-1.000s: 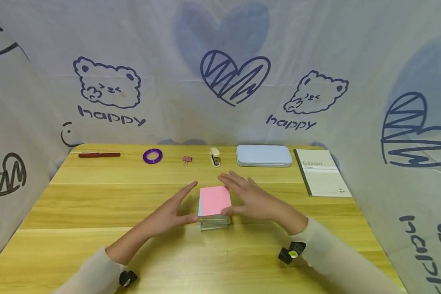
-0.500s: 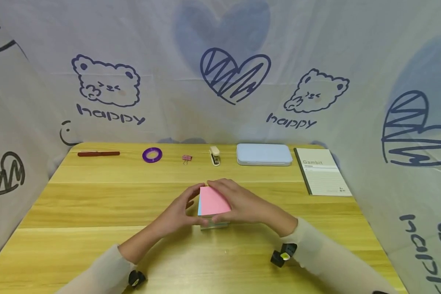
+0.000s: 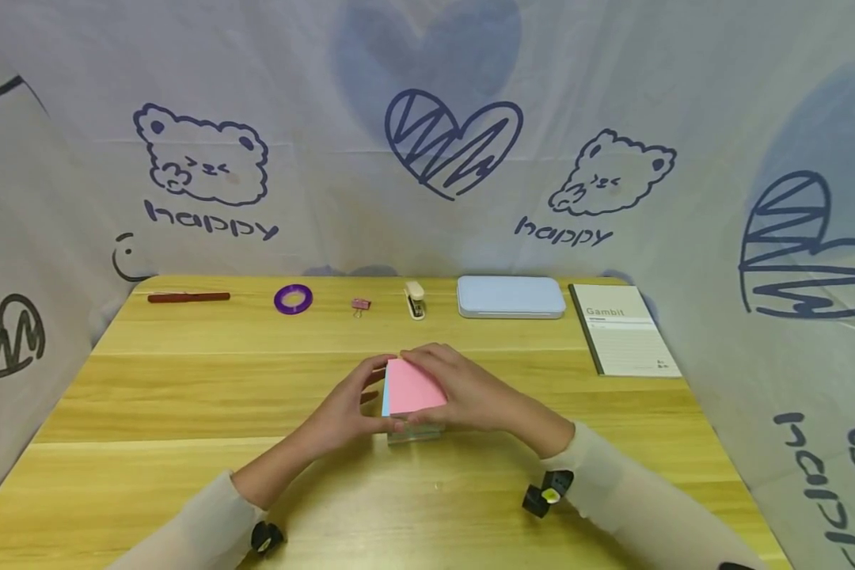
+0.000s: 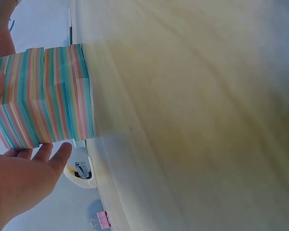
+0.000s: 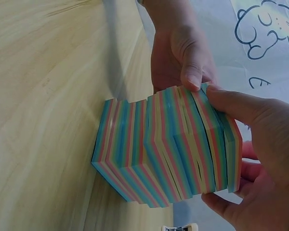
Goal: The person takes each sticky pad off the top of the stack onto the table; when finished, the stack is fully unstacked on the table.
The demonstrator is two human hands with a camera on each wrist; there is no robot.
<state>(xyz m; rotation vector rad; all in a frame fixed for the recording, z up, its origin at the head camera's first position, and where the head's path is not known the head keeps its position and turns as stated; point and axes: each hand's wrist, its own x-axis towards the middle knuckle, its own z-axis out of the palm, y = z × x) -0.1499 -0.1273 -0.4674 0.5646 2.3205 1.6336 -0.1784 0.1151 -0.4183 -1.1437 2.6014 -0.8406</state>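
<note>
A tall stack of sticky notes with a pink top sheet stands on the table between both hands. Striped, slightly uneven layers of pink, yellow, green and blue show along the stack's sides in the left wrist view. My left hand holds the stack's upper left, thumb along the front, fingers around the back. From the right, my right hand grips the upper part, its thumb on the front edge and fingers over the far side. In the right wrist view the two thumbs nearly meet on the stack.
Along the table's back edge lie a red pen, a purple tape roll, a pink binder clip, a small stapler and a pale blue case. A notebook lies at the right. A printed cloth hangs behind.
Both hands have come inward from beside the stack and taken hold of its upper part. Over the last half second they have barely moved.
</note>
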